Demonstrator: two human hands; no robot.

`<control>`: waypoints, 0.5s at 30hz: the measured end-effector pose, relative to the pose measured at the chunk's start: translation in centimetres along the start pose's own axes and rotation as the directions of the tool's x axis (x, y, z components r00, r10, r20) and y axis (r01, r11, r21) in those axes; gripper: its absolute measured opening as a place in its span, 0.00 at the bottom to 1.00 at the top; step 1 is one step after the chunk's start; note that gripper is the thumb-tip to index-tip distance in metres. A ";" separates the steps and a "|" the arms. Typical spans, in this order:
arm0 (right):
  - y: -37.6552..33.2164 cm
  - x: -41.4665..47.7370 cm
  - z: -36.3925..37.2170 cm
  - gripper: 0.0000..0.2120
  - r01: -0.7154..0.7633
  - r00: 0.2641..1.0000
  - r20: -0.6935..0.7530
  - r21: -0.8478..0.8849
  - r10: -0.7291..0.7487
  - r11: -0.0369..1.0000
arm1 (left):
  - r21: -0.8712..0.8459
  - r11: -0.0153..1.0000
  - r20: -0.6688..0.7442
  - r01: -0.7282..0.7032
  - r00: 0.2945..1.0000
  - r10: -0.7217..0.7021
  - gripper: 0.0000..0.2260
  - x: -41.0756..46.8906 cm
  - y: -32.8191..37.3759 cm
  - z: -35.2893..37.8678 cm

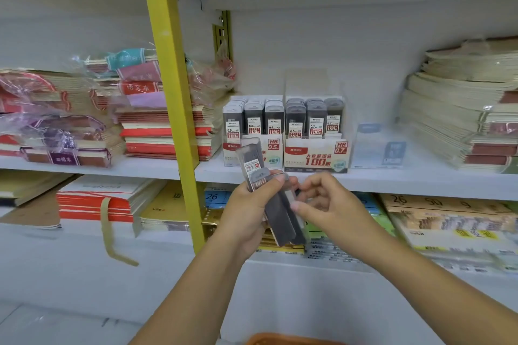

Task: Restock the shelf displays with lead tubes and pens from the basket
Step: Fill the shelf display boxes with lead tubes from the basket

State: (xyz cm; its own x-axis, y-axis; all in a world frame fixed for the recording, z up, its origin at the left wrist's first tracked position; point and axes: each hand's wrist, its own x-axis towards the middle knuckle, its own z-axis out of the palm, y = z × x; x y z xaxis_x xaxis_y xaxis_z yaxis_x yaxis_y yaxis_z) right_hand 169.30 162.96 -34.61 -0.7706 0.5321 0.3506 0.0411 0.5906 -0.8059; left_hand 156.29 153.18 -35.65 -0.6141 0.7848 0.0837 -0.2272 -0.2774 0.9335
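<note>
Our left hand point(246, 204) grips a fanned bunch of dark grey flat plastic lead tubes point(277, 213), held in front of the white shelf point(420, 179). At its three o'clock, our right hand point(328, 204) pinches one tube's edge. At twelve o'clock stand the white cardboard HB 0.5 display box point(273, 147) and, beside it, the HB 0.7 display box point(316, 155), both holding tubes. An orange basket point(291, 340) shows at six o'clock.

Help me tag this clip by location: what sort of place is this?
Probably a stationery shop: a white shelf carries branded display boxes of pencil-lead tubes marked HB 0.5 and HB 0.7, with stacks of wrapped notebooks either side.
</note>
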 end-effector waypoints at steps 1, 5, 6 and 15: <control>0.3 -0.1 0.1 0.12 -0.038 0.999 0.026 0.040 0.037 0.998 | 0.011 1.000 0.005 0.013 1.000 -0.013 0.01 -0.2 -0.1 0.1; 0.8 -0.2 -0.7 0.11 -0.058 0.998 0.027 0.090 0.056 0.994 | 0.064 0.998 0.018 0.028 0.999 -0.029 0.10 -0.6 -0.1 0.5; 0.9 -0.2 -1.0 0.12 -0.052 0.998 0.021 0.078 0.051 0.996 | 0.082 0.996 0.020 0.025 0.999 -0.027 0.12 -0.7 -0.1 0.5; 0.2 -0.7 -2.0 0.13 0.003 0.997 0.070 0.112 -0.011 0.994 | 0.110 0.994 0.077 -0.009 0.997 0.001 0.07 -0.7 -0.9 0.5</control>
State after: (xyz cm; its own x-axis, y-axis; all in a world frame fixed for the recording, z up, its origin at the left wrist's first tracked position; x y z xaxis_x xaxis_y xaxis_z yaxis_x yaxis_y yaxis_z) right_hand 171.12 163.91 -34.08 -0.8136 0.4818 0.3256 -0.0332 0.5205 -0.8532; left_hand 157.33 153.13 -36.35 -0.5544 0.8248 0.1110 -0.1370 -0.2220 0.9654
